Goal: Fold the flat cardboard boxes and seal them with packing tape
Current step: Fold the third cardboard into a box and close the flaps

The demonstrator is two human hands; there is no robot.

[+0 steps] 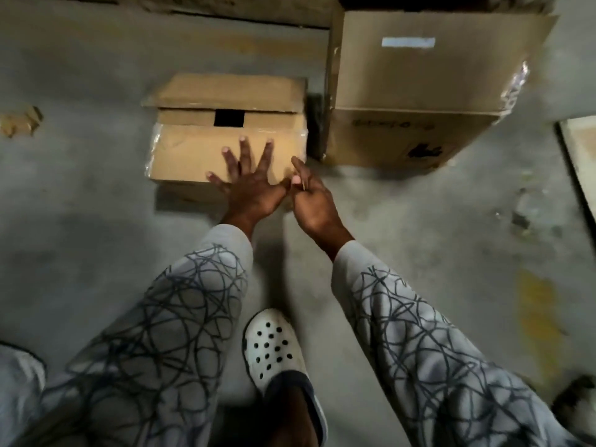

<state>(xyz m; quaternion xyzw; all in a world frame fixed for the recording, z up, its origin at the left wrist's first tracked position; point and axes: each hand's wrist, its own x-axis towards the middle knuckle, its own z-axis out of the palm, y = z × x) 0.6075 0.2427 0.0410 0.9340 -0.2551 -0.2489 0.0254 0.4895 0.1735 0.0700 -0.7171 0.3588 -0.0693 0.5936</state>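
Small cardboard box on the grey floor, at 12 o'clock from the white shoe. Flaps folded down, inside hidden. Shiny clear tape on its side edges. Black patch on top, no words on it.

Left hand flat on the box top, fingers spread wide, holding nothing. Right hand just beside it at 3 o'clock, by the box's near corner, touching the left thumb. Fingers partly bent; cannot tell if anything is pinched there.

Big box at 2 o'clock from the small one, shut too. White label on top, blank or too blurry. Dark print on its side, too blurry to read.

Torn cardboard scrap far off at 9 o'clock.
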